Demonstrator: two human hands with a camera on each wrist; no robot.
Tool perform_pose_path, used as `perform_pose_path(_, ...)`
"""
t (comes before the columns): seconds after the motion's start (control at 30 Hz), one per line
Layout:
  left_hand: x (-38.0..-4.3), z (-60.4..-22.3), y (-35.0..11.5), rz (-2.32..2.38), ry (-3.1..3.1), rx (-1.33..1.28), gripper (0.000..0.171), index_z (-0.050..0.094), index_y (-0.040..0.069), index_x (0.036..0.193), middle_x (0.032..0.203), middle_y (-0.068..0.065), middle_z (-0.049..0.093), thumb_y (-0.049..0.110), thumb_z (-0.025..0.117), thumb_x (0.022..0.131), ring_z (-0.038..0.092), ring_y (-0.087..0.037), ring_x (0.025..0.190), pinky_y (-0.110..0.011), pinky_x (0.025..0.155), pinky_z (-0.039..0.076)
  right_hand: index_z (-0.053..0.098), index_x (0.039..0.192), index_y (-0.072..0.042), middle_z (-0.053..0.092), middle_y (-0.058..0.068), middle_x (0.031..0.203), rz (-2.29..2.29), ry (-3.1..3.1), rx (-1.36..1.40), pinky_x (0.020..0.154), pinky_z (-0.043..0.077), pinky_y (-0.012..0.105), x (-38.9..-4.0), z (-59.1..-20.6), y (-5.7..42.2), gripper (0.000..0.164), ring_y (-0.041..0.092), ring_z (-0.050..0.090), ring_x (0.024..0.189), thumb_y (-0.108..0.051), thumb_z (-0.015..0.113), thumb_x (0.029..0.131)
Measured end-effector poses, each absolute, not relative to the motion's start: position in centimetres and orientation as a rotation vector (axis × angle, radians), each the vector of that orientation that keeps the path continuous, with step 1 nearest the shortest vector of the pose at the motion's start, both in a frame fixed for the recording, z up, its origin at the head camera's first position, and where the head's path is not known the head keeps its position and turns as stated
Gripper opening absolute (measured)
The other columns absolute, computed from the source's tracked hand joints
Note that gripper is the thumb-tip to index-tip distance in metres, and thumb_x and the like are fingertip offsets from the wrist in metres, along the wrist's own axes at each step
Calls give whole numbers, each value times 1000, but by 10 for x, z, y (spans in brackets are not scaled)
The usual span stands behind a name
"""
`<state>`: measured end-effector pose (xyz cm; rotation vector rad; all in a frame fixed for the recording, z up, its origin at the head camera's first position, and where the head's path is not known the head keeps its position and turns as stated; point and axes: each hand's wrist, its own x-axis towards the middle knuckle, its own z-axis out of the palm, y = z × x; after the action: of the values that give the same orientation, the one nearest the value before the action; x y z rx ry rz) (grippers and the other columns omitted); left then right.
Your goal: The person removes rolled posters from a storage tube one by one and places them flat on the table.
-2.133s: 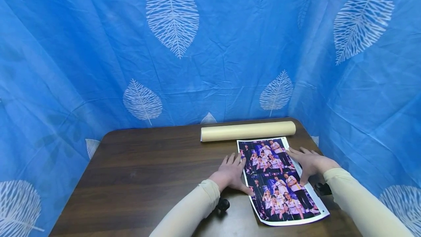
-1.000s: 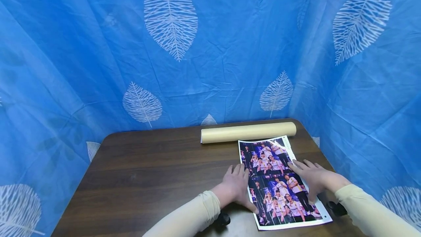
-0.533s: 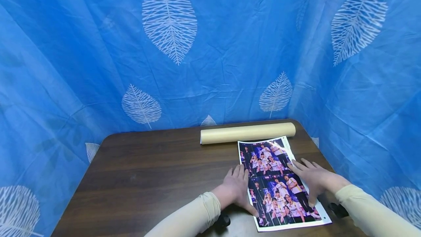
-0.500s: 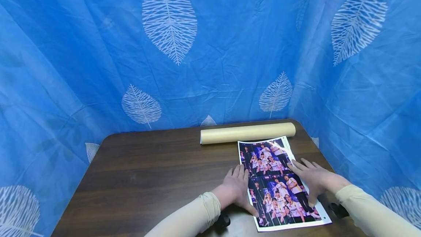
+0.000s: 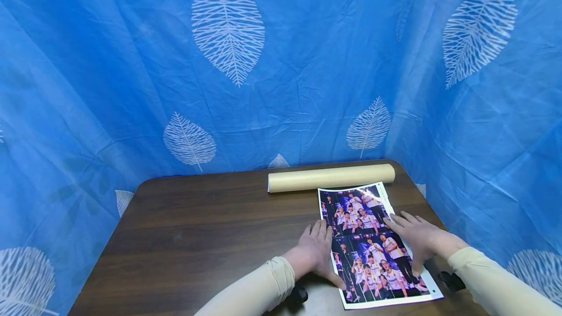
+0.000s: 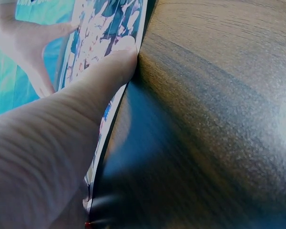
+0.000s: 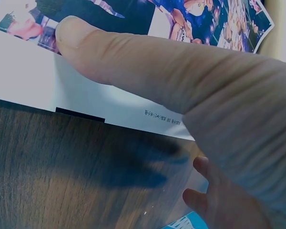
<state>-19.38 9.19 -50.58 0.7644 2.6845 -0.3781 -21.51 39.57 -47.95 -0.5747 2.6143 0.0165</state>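
Observation:
A glossy printed photo sheet (image 5: 373, 267) with a white border lies on the dark wooden table (image 5: 206, 238); it bears two group pictures, one above the other. Along its left edge rests my left hand (image 5: 313, 252), fingers extended and thumb on the print. My right hand (image 5: 419, 238) spreads over the right edge, its fingertips and thumb on the sheet. The left wrist view shows the left thumb (image 6: 119, 62) pressing at the border. In the right wrist view, the right thumb (image 7: 109, 52) crosses the white margin onto the picture.
Behind the sheet a cream paper roll (image 5: 331, 178) lies along the table's back edge, close to the sheet's far end. Blue curtains (image 5: 298, 62) with white leaf patterns hang behind and at both sides. Black wrist devices (image 5: 299, 294) show under the forearms.
Since the earliest frame both hands have slid nearer the body along the sheet's edges, the right also outward. The sheet's near edge has shifted slightly right and looks straighter. Over the last second, hands stay still.

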Motion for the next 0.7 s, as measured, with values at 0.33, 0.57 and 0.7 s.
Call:
perform_pose_path(0.33, -190, -498, 90, -347, 2697, 786, 146, 22, 18, 164, 170, -5, 18, 104, 54, 51, 18, -21, 154, -40, 122, 24, 32, 156, 1, 29, 31, 159, 19, 2608, -580, 111, 20, 74, -215, -478, 394, 143, 60, 22, 142, -41, 103, 40)
perform_pose_path(0.57, -190, -498, 89, -346, 2714, 784, 146, 23, 20, 164, 169, -4, 20, 105, 54, 50, 19, -20, 154, -39, 121, 25, 32, 156, 1, 29, 31, 159, 19, 2610, -579, 111, 21, 75, -215, -478, 393, 143, 60, 24, 141, -40, 103, 40)
perform_pose_path(0.7, -189, -497, 88, -355, 2711, 788, 146, 23, 19, 164, 169, -4, 20, 105, 53, 50, 20, -21, 154, -39, 121, 25, 32, 156, 2, 30, 32, 158, 14, 2612, -576, 111, 22, 75, -215, -478, 393, 142, 60, 24, 141, -39, 103, 40)
